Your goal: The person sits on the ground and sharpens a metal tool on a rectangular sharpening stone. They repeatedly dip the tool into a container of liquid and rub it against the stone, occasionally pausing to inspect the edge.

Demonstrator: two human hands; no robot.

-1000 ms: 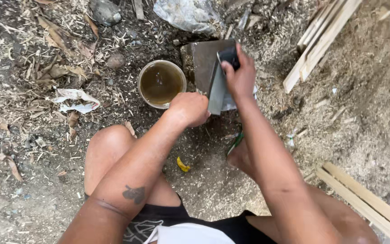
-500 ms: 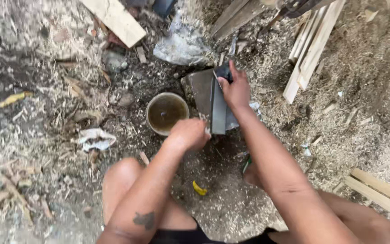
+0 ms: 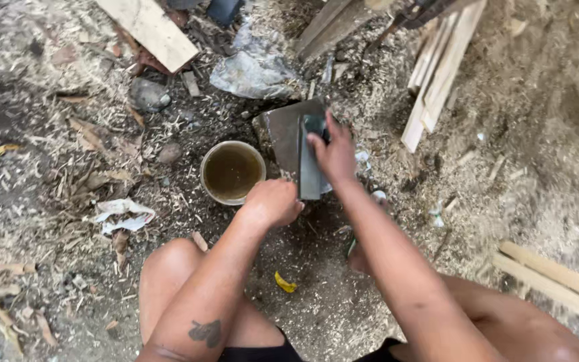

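Since 0.5 s ago the right hand [image 3: 335, 155], clamped on the flat grey steel blade [image 3: 309, 161], has slid it up the dark rectangular sharpening stone [image 3: 281, 134], while the left hand [image 3: 275, 201] grips the lower end, fist closed.

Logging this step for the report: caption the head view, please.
Both hands, right hand and left hand, press a flat blade on a stone slab beside a bowl of murky water.
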